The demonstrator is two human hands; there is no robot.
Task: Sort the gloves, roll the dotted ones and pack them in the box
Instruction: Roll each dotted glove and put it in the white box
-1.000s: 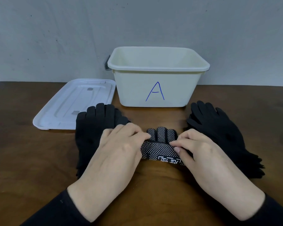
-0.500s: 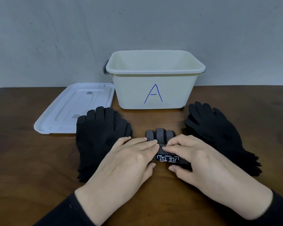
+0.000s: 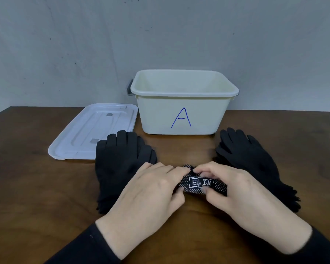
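**Both hands on the dotted roll, box open behind**

Brown wood fills my view: a table [image 3: 36, 197] that runs to a gray wall [image 3: 84, 44] at the back. Its far edge meets the wall, and the left corner shows at the side of the picture.

I see my left hand [image 3: 151, 191] and my right hand [image 3: 234, 189] close together near the front of the table. Both grip the dotted glove [image 3: 200, 184], which is rolled into a short, fat roll lying on the wood. The fingers curl over the top and the thumbs press on the near side. White marks show on the roll between the hands.

One pile of plain black gloves [image 3: 118, 164] lies just left of my left hand, and its fingertips lie over the edge of the white lid [image 3: 88, 134]. The lid lies flat. Another pile of black gloves [image 3: 251, 161] lies just right of my right hand.

Behind the roll stands the cream box [image 3: 179, 115] with a blue A on its front. Its top is open. A strip of bare wood lies between the roll and the box.
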